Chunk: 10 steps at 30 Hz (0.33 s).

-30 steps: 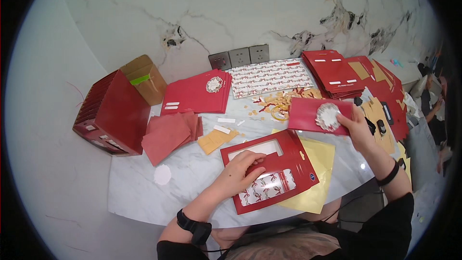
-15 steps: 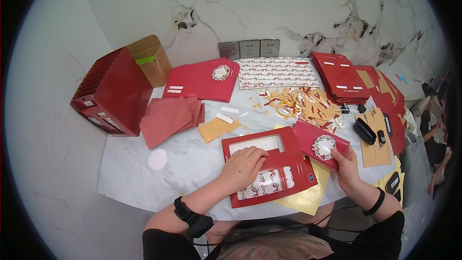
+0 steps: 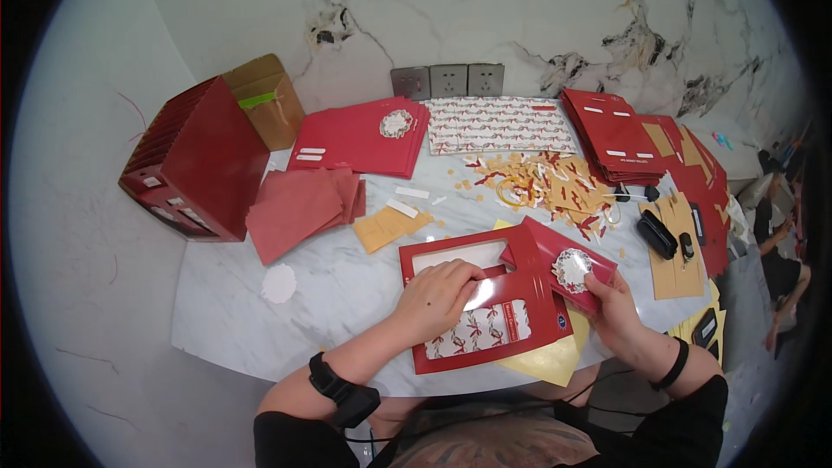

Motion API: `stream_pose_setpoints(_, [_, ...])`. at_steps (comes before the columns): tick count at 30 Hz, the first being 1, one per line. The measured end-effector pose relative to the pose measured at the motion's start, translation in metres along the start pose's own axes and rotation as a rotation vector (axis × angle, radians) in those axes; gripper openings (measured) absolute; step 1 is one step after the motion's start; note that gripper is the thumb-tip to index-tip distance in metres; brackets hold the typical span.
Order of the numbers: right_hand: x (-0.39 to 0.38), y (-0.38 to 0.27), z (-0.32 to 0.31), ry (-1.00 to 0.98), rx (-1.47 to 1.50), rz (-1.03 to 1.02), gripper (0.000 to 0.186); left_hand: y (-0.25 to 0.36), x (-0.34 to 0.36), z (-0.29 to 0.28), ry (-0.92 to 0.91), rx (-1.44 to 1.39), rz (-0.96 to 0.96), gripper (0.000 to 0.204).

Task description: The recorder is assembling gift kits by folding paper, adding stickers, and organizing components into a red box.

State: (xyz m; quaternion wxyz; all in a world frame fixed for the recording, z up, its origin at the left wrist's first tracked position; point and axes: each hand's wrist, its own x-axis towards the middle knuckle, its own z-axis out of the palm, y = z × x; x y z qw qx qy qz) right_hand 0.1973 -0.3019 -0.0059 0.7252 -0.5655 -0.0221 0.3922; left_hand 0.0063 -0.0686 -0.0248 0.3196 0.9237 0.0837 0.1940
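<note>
A flat red windowed box (image 3: 544,329) lies at the front of the table, with a white patterned sheet (image 3: 468,334) showing in its lower window. My left hand (image 3: 436,299) rests on it, fingers curled over the bar between the two windows. In my right hand (image 3: 617,308) is a shiny crimson packet (image 3: 555,247) bearing a round white wreath label (image 3: 573,270); the thumb lies on top beside the label. The packet's left end goes in at the box's right side, and a red corner shows in the upper window. My left fingertips are partly hidden.
Yellow paper (image 3: 546,364) lies under the box. Behind are paper scraps (image 3: 555,191), red sheets (image 3: 360,134), a patterned sheet (image 3: 498,126) and a red folder stack (image 3: 615,143). A red box (image 3: 204,165) stands left; a black case (image 3: 656,234) lies right.
My right hand has moved left with the crimson packet, whose end now reaches into the windowed box. My left hand has stayed on the box.
</note>
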Motion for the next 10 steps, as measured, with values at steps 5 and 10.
stream_pose_setpoints(5, [-0.002, -0.004, 0.006, 0.018, -0.023, 0.047, 0.035, -0.002, -0.001, -0.001, 0.000, -0.038, -0.017, 0.014])
stream_pose_setpoints(10, [-0.005, 0.007, -0.001, 0.008, -0.189, -0.148, 0.036, -0.003, 0.000, -0.001, 0.001, -0.069, -0.026, 0.013])
